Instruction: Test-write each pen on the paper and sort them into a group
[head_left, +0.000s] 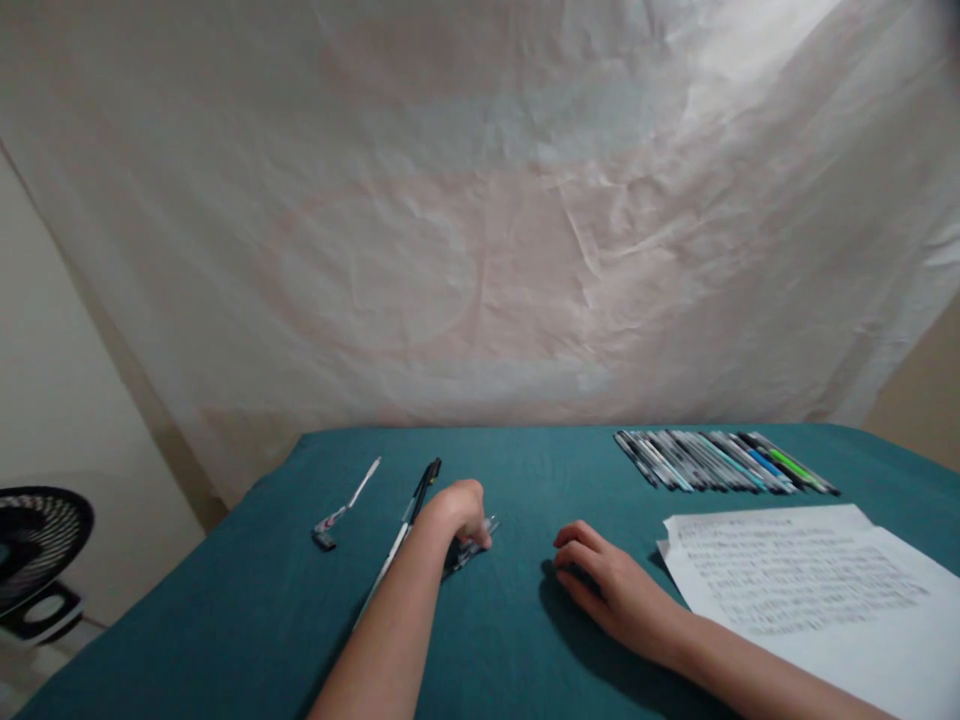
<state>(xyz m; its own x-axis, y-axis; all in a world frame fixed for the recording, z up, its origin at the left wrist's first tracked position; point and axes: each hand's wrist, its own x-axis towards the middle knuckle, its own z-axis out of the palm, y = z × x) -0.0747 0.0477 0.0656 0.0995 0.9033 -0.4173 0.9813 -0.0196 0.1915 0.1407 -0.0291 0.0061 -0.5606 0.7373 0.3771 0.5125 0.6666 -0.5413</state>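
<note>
Under the left hand, roughly midway between the left and right edges of the worktop, lies a slim, clear-and-dark pen-like piece, much of it covered; whether it is one object or several is hard to make out. The left fingers touch it at its upper end, bent downward, but I cannot tell whether they grip it. A long black-and-white stick runs beside that wrist, its lower end disappearing behind the forearm. The right hand holds nothing visible, its fingers loosely curled with a narrow gap to the thumb, the palm hidden. Toward the left edge sits a blurred white-and-clear item with a dark end. Pens form a row near the far right corner; printed sheets, illegible, are cut off at the right.
</note>
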